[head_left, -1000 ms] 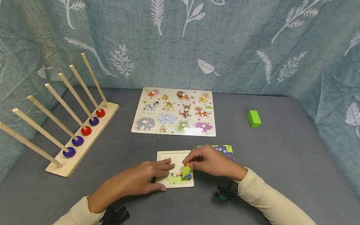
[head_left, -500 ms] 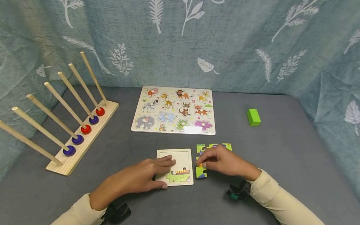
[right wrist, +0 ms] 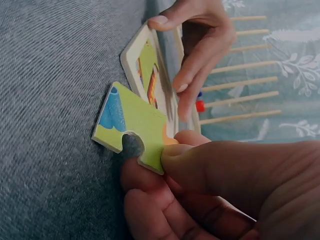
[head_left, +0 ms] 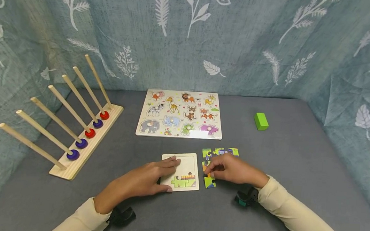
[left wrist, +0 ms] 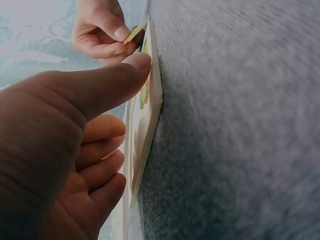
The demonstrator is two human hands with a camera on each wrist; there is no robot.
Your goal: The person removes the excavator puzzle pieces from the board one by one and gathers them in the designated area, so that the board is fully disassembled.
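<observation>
On bench: left hand (head_left: pixel 147 178) flat on puzzle tray (head_left: pixel 182 171), nothing gripped. Right hand (head_left: pixel 229 169) pinches loose piece (right wrist: pixel 132 122) beside tray. One piece seated; several pieces (head_left: pixel 222 152) left.

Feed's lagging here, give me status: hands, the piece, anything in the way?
Left hand flat on puzzle tray, steadying it. Right hand pinches puzzle piece, on the table beside the tray. Nothing between piece and tray.
</observation>
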